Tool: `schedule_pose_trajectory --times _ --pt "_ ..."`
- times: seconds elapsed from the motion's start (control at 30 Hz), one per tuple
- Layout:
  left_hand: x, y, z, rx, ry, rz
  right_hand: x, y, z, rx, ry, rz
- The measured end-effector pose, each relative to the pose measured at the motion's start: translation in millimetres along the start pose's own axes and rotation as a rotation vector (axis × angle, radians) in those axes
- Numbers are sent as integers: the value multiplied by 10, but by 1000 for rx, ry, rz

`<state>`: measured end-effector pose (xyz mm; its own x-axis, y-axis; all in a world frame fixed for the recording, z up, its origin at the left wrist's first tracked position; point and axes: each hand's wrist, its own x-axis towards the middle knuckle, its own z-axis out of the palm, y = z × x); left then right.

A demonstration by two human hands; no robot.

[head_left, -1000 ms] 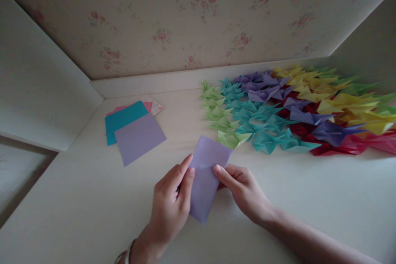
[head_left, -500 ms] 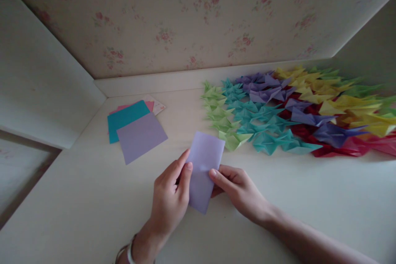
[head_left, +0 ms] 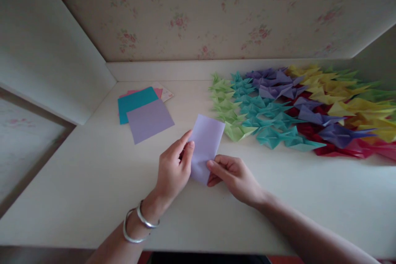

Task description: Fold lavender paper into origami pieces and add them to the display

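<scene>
A light purple sheet of origami paper (head_left: 206,140), now a tall narrow rectangle that looks folded, is held between my two hands above the white desk. My left hand (head_left: 175,164) grips its left edge, thumb on the front and fingers behind. Lower down on the right edge, my right hand (head_left: 233,177) pinches it between thumb and fingers. The fingers behind the paper are partly hidden. Two silver bangles (head_left: 137,225) circle my left wrist.
Left of my hands lie a flat purple sheet (head_left: 150,121), a teal sheet (head_left: 136,102) and pinkish paper under them. Rows of folded paper pieces, green, teal (head_left: 272,136), purple, yellow (head_left: 352,109) and red, cover the desk's right back. A floral-papered wall (head_left: 192,20) stands behind the desk (head_left: 102,181).
The view has tipped down, so the desk's front edge now shows. My right thumb sits nearer the lower right corner of the purple paper. Both hands keep hold of it.
</scene>
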<state>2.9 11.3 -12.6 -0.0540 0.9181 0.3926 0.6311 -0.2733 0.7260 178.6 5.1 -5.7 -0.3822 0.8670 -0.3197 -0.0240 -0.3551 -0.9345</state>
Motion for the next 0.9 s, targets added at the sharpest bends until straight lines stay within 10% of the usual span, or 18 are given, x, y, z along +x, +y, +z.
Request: schedule_pose_trajectory --times 0.53,0.9 --pt "-12 -5 8 -31 38 -108 -54 34 0 -45 -200 37" --pt "22 125 -53 -784 -352 -513 16 63 -63 50 15 0"
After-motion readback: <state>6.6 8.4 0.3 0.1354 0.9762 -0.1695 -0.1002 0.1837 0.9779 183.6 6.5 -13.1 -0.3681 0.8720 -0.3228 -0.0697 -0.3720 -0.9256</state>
